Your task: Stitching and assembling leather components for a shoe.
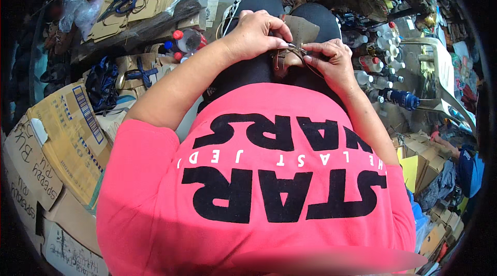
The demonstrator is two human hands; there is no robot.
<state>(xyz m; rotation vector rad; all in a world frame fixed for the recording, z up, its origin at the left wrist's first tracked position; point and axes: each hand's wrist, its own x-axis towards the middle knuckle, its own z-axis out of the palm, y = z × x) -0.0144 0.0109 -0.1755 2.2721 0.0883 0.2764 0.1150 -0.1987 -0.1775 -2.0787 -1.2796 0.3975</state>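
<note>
The brown leather piece [296, 35] rests on the person's lap, on the black-clad knees, above the hem of the pink shirt [259, 172]. The left hand [254, 32] is closed on the leather's upper left edge, and the right hand [331, 58] pinches a thin thread [296, 48] at the leather's lower right edge; both hands are close together. Cardboard boxes [57, 146] lie at left, bottles [380, 64] at right.
</note>
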